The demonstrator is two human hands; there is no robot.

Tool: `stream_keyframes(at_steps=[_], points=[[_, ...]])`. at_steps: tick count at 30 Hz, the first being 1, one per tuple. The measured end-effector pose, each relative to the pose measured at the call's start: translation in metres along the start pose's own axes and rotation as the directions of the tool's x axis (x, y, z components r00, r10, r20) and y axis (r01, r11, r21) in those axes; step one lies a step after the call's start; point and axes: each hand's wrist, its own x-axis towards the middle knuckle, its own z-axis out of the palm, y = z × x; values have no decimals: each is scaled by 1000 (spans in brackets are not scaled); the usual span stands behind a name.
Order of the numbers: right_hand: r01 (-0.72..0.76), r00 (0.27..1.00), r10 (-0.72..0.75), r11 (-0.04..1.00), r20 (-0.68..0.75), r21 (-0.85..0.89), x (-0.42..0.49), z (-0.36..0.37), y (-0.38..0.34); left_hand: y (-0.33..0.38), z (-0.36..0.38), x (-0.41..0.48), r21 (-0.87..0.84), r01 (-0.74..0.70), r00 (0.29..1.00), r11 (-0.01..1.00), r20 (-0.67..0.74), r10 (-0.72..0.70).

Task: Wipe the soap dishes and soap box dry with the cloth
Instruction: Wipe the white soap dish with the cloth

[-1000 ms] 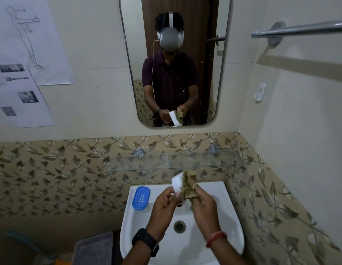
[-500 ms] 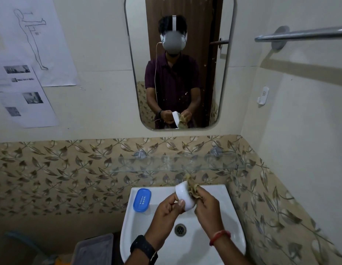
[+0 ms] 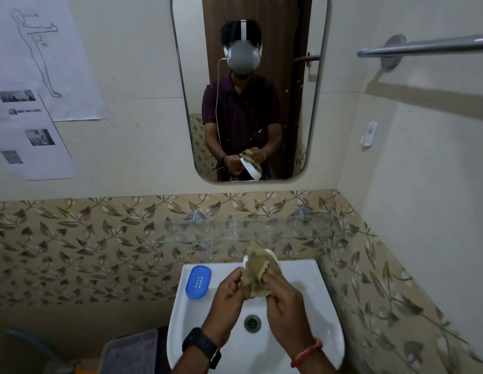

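Observation:
Over the white sink (image 3: pixel 324 306) my left hand (image 3: pixel 229 295) grips a white soap dish (image 3: pixel 274 256), which is mostly hidden behind a tan cloth (image 3: pixel 258 271). My right hand (image 3: pixel 283 303) holds the cloth bunched against the dish. Only the dish's top rim shows above the cloth. A blue soap dish (image 3: pixel 198 282) with small holes lies on the sink's back left corner. The mirror (image 3: pixel 248 90) reflects both hands with the white dish and cloth.
A glass shelf (image 3: pixel 197 233) runs along the leaf-patterned tiles just above the sink. A metal towel rail (image 3: pixel 424 45) and a small white hook (image 3: pixel 369 136) are on the right wall. A grey bin (image 3: pixel 127 352) stands left of the sink. Papers hang on the left wall.
The cloth has moved from behind the white dish to cover its near face. Both hands have turned the dish, and the view has shifted slightly.

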Motion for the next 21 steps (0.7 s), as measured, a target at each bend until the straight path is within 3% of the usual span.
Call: stream_keyframes(at_steps=[2, 7, 12, 16, 18, 21], points=[[55, 998, -55, 999, 6, -2, -2, -2, 7, 0, -2, 0, 0, -4, 1000, 1000, -5, 4], [-173, 981, 174, 985, -91, 16, 19, -8, 28, 1, 0, -5, -9, -21, 1000, 1000, -7, 21], [66, 998, -66, 998, -12, -15, 11, -3, 8, 6, -6, -1, 12, -52, 998, 999, -27, 52], [-53, 996, 50, 998, -69, -41, 23, -3, 27, 6, -7, -5, 12, -40, 998, 999, -51, 41], [-18, 996, 14, 999, -91, -46, 17, 4, 18, 7, -8, -8, 10, -42, 996, 999, -78, 43], [67, 998, -67, 998, -8, -20, 6, 11, 12, 9, -12, -8, 9, -16, 995, 1000, -94, 17]])
